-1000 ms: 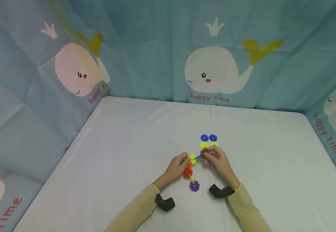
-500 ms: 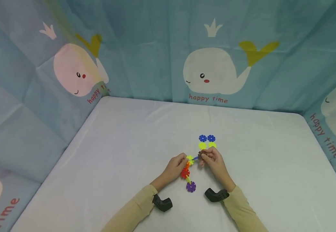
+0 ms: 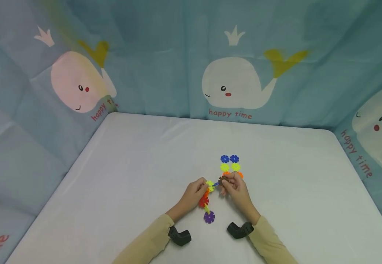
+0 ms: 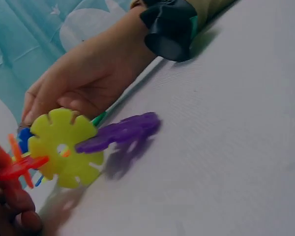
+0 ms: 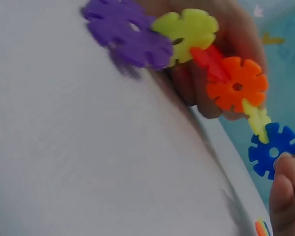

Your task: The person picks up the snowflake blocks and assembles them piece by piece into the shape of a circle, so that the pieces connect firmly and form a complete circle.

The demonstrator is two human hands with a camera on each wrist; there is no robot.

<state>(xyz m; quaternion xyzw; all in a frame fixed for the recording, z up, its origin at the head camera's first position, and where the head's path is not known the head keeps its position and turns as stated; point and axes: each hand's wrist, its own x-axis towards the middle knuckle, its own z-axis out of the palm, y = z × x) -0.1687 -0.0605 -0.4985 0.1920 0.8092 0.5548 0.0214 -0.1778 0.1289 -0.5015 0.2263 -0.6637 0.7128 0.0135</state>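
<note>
A chain of notched plastic snowflake discs hangs between the two hands. Its lower end is a purple disc (image 5: pixel 108 24), followed by a yellow disc (image 4: pixel 78 130), a red disc (image 3: pixel 204 202), an orange disc (image 5: pixel 250 88), another yellow disc (image 3: pixel 210 185) and a blue disc (image 5: pixel 263 153). The left hand (image 3: pixel 191 197) pinches the chain around the upper yellow and orange discs. At the other end, the right hand (image 3: pixel 239 190) holds a brown disc (image 3: pixel 222 180) between thumb and fingers, right against the blue one. Fingers cover part of the brown disc.
Beyond the right hand, loose discs lie in pairs on the white table (image 3: pixel 151 154): blue discs (image 3: pixel 225 158), yellow discs (image 3: pixel 236 167) and orange discs (image 3: pixel 240 175), the last partly behind the hand. A whale-print curtain (image 3: pixel 164 73) borders the table. Each wrist wears a black mount (image 3: pixel 179 236).
The head view has turned, shifting everything left and slightly down. Both hands keep hold of the chain and brown disc. The right hand sits slightly nearer, so the loose orange discs now show.
</note>
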